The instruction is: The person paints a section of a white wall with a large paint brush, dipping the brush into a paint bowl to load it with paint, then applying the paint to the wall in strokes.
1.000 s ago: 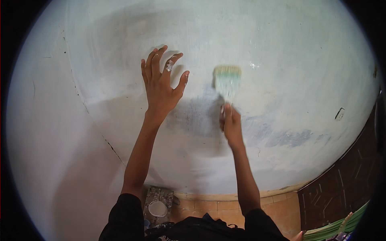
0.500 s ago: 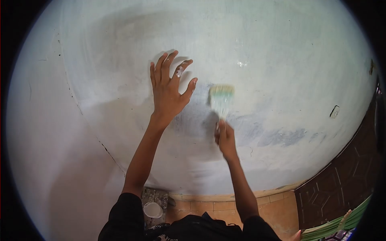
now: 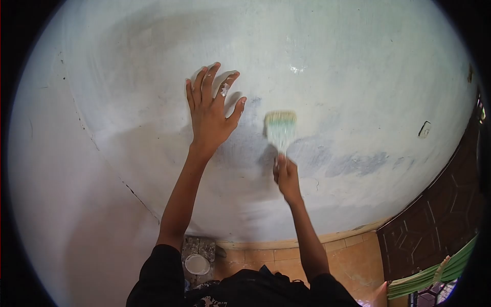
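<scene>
Brushing of the wall point(image 3: 358, 66) is judged to be the step in hand, as shown in the head view. The left hand point(image 3: 209, 115) is spread fully open, laid flat on the wall, and holds nothing. The right hand point(image 3: 286, 176) is closed around the handle of the brush point(image 3: 280, 128), whose bristles are pressed to the wall just right of the left hand. Darker patches point(image 3: 358, 165) lie further right, and a following stroke would call for a reach toward them. A paint tin point(image 3: 197, 263) stands on the near floor.
</scene>
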A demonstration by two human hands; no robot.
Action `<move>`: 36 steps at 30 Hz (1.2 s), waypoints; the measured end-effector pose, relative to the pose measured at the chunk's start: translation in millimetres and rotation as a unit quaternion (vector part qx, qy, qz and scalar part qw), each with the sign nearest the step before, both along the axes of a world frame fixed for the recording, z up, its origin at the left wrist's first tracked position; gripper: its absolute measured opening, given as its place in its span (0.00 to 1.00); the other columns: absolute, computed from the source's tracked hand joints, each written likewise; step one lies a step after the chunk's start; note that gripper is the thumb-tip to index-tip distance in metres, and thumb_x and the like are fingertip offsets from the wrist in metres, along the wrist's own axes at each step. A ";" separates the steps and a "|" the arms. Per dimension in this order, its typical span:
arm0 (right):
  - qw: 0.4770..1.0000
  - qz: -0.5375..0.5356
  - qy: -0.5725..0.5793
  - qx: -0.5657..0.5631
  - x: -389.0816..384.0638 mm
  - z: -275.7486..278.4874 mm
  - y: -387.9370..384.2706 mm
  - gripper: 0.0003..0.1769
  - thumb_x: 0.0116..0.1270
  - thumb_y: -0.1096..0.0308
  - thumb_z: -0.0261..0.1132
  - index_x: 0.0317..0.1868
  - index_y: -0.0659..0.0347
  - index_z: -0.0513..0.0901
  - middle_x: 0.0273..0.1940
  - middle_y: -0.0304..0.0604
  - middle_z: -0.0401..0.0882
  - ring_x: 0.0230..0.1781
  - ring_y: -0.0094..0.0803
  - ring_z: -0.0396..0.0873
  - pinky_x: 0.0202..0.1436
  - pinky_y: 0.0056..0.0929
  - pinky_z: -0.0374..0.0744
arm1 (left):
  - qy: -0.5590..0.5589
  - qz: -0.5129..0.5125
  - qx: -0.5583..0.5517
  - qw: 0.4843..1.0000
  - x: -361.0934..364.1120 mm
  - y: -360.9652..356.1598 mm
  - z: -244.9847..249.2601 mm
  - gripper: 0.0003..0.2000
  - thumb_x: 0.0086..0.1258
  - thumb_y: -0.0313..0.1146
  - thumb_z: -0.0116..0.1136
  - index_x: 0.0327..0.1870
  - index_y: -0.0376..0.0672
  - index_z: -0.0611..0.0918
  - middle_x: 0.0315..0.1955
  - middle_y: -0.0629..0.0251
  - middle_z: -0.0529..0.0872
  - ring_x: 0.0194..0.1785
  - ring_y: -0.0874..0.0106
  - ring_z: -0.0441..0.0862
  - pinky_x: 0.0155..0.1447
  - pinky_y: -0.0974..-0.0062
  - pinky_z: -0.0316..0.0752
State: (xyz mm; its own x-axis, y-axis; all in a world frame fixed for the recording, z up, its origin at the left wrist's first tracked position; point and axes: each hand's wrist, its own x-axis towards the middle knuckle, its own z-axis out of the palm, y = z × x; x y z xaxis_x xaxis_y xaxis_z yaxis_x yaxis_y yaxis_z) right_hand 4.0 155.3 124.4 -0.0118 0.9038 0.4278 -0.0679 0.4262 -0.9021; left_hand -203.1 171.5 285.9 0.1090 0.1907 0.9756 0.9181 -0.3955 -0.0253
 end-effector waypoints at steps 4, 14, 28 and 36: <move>0.998 0.019 0.027 -0.055 0.9 -7.1 -35.0 0.22 0.81 0.48 0.49 0.32 0.54 0.72 0.18 0.24 0.57 0.16 0.11 0.53 0.18 0.16 0.54 | 0.001 -0.002 0.003 1.000 -0.1 0.4 3.1 0.25 0.65 0.44 0.64 0.64 0.56 0.78 0.70 0.63 0.66 0.76 0.57 0.56 0.78 0.39 0.42; 0.999 0.015 0.022 -0.044 4.5 18.7 0.5 0.23 0.79 0.44 0.50 0.35 0.54 0.74 0.21 0.24 0.59 0.18 0.12 0.54 0.19 0.16 0.54 | -0.014 0.001 -0.005 1.000 8.5 -1.1 -3.0 0.25 0.64 0.43 0.65 0.64 0.56 0.78 0.71 0.62 0.65 0.77 0.57 0.56 0.78 0.39 0.42; 0.997 0.065 0.030 -0.037 -0.7 38.1 -8.5 0.22 0.81 0.46 0.47 0.34 0.53 0.69 0.21 0.25 0.57 0.18 0.12 0.53 0.20 0.16 0.55 | -0.012 0.001 0.007 1.000 14.3 -3.7 7.1 0.26 0.64 0.43 0.64 0.65 0.58 0.77 0.71 0.62 0.65 0.77 0.56 0.55 0.78 0.39 0.42; 0.997 0.022 0.053 0.057 -2.5 67.6 -30.4 0.24 0.82 0.47 0.46 0.32 0.55 0.69 0.19 0.25 0.56 0.15 0.12 0.50 0.17 0.17 0.52 | -0.006 0.020 0.007 1.000 17.6 0.1 5.4 0.25 0.66 0.44 0.62 0.66 0.57 0.77 0.71 0.64 0.66 0.77 0.57 0.55 0.78 0.39 0.44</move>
State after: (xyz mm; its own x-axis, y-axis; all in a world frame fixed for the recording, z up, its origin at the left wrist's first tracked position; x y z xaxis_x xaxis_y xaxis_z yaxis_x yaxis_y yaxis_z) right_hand 1.4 124.9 192.0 0.0004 0.8489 0.5285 -0.1819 0.5198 -0.8347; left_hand -185.5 171.6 291.4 0.0905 0.1808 0.9794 0.9336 -0.3579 -0.0202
